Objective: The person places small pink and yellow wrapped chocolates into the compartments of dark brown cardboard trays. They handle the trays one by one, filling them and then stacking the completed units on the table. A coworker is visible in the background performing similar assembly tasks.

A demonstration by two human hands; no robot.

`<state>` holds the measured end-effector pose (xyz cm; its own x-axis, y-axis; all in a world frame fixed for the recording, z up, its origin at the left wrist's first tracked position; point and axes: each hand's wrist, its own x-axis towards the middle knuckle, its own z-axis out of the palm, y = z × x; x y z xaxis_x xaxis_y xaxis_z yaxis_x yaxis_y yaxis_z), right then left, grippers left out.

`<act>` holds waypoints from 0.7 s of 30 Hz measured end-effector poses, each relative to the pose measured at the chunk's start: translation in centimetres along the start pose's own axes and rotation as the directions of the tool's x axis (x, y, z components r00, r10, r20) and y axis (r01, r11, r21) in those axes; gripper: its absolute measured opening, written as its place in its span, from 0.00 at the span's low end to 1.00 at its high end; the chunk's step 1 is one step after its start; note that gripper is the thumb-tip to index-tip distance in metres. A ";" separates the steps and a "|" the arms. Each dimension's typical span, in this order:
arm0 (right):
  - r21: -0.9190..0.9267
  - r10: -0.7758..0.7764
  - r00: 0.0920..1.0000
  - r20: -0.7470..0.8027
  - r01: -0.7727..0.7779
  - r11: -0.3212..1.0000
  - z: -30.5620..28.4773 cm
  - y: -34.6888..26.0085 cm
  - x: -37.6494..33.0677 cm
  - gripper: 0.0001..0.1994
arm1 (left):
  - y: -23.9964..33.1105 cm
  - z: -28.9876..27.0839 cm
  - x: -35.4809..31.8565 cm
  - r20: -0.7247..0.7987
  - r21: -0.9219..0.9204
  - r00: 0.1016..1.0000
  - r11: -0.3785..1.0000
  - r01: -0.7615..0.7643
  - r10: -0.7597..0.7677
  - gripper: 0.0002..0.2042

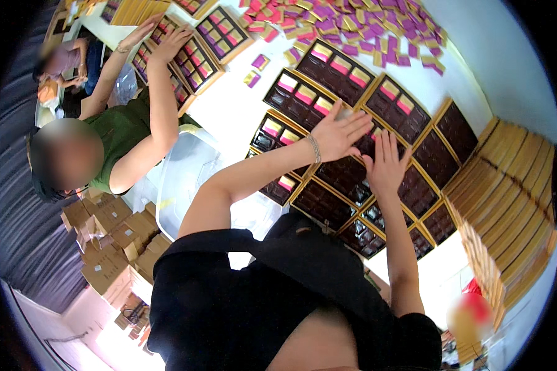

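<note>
My left hand [340, 135], with a bracelet at its wrist, lies stretched out over the box trays, its fingers pointing up and right. Close beside it, my right hand [387, 162] is also flat with fingers extended, over a dark moulded insert [343, 179]. Under and between the hands, some pink-and-gold small packets [360, 77] sit in the upper cells of several gold-edged trays [334, 71]. Other trays, such as the dark brown one [418, 188] right of my right hand, show bare cells. What lies directly beneath my palms is hidden.
Loose purple, pink and gold packets [353, 28] cover the far table. At left, a co-worker in a green top [130, 127] reaches over filled trays [195, 62]. A clear plastic bin [189, 164], stacked gold boards [507, 179] and cardboard cartons [114, 226] stand around.
</note>
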<state>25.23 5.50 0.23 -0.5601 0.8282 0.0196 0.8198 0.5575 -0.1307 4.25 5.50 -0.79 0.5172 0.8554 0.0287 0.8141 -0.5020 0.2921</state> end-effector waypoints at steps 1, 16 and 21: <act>0.042 0.018 0.996 -0.088 -0.014 0.999 -1.0 0.2 1.0 0.22 | -0.8 -1.9 0.9 -0.148 -0.117 0.989 0.993 -0.015 -0.003 0.34; 0.092 -0.402 0.893 -0.203 0.426 0.900 5.8 -10.2 43.5 0.21 | -30.3 -6.1 5.6 -0.543 -0.128 0.542 0.702 0.701 -0.641 0.22; 0.097 -0.385 0.922 -0.036 0.387 0.917 5.8 -10.0 42.4 0.06 | -29.2 -6.3 4.5 -0.209 -0.135 0.652 0.681 0.719 -0.729 0.25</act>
<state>-7.40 34.68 -3.41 -0.8282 0.5507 0.1038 0.5234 0.8263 -0.2082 -18.86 24.80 -3.20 -0.3119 0.9501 0.0056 0.8911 0.2904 0.3487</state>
